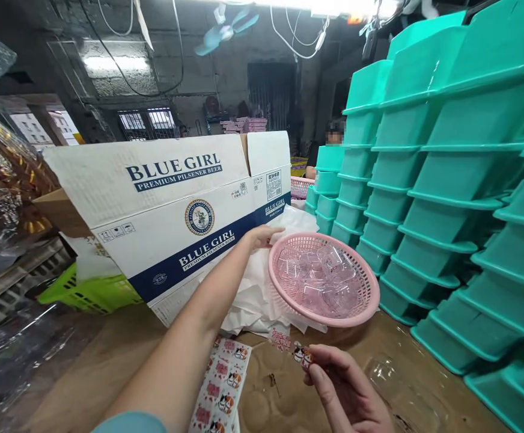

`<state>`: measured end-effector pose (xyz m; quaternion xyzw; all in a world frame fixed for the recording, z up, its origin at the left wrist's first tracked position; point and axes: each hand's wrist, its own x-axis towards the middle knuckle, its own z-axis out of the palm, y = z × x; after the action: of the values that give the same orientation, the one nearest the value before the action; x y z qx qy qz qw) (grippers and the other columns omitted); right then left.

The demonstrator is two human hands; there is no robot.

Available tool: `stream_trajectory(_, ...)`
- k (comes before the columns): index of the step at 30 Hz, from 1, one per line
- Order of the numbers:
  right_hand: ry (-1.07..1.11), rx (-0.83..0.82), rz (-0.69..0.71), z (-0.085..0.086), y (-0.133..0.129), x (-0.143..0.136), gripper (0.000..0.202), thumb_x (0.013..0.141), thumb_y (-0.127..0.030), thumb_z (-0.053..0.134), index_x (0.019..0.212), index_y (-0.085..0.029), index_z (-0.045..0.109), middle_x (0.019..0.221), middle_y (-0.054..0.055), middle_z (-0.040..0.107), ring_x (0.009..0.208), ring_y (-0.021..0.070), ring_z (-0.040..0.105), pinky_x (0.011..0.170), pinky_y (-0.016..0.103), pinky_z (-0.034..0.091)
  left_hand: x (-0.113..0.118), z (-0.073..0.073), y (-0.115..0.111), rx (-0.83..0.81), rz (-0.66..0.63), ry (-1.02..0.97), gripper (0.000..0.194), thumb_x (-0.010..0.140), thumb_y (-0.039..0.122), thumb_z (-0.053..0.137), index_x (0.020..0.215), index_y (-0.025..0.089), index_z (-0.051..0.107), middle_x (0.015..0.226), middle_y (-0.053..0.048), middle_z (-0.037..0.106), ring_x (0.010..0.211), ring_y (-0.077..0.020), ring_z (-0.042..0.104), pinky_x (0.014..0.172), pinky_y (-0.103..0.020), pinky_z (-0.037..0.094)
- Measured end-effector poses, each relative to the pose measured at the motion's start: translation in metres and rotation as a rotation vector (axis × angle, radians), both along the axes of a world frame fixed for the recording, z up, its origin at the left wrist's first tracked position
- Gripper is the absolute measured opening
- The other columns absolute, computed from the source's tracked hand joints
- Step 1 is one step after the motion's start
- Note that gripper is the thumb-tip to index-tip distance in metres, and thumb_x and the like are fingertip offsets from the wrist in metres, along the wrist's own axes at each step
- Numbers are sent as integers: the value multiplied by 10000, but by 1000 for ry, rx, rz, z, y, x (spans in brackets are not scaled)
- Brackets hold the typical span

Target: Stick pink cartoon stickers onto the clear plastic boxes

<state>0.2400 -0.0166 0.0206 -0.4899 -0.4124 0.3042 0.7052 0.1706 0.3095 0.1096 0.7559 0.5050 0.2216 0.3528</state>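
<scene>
My right hand (pixel 341 385) pinches a clear sticker (pixel 304 356) with a cartoon cat and dog, above the brown table. Reaching forward, my left hand (pixel 264 236) is beside the left rim of a round pink basket (pixel 325 320), over crumpled white plastic (pixel 253 288). Its fingers point right; what they hold, if anything, cannot be made out. Several clear plastic pieces (pixel 320 276) lie inside the basket. A sheet of printed stickers (pixel 223 385) lies under and right of my left forearm. Another clear piece with pink lettering (pixel 280 338) shows just left of the cat sticker.
A white and blue carton (pixel 163 204) stands behind my left arm. Tall stacks of turquoise bins (pixel 446 162) line the right side. A green basket (pixel 95 291) is at left. Clear plastic (pixel 388 376) lies right on the table. A person (pixel 334 135) is in the background.
</scene>
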Motion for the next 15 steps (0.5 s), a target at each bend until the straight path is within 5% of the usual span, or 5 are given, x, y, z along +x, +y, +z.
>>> stream_trajectory(4,-27,-1,61,0,8,-4,236,737,-406,811,924,-265,780,823,58,751,672,225,712,595,290,630,-6,6,3,62,36,33,591,966,608,377,854,123,695,820,-142,729,872,-263,710,804,-378,542)
stream_trajectory(9,-38,10,92,5,2,-17,191,820,-347,746,983,-247,748,894,65,751,775,209,729,677,271,626,-28,32,-22,325,195,72,452,855,564,637,837,114,674,1056,-210,699,1247,-394,552,1041,-436,399)
stream_trajectory(12,-39,-7,77,13,-11,-20,189,811,-324,763,976,-236,734,897,49,738,805,181,713,718,247,601,-77,53,-64,426,228,43,421,884,510,628,979,102,666,1033,-155,688,1182,-331,599,1033,-444,413)
stream_trajectory(15,4,-26,93,17,-25,-29,221,800,-297,785,1005,-239,727,903,24,713,805,145,680,755,234,568,-157,67,-129,399,138,-81,341,900,386,637,1061,86,655,845,-42,661,867,-207,700,873,-411,512)
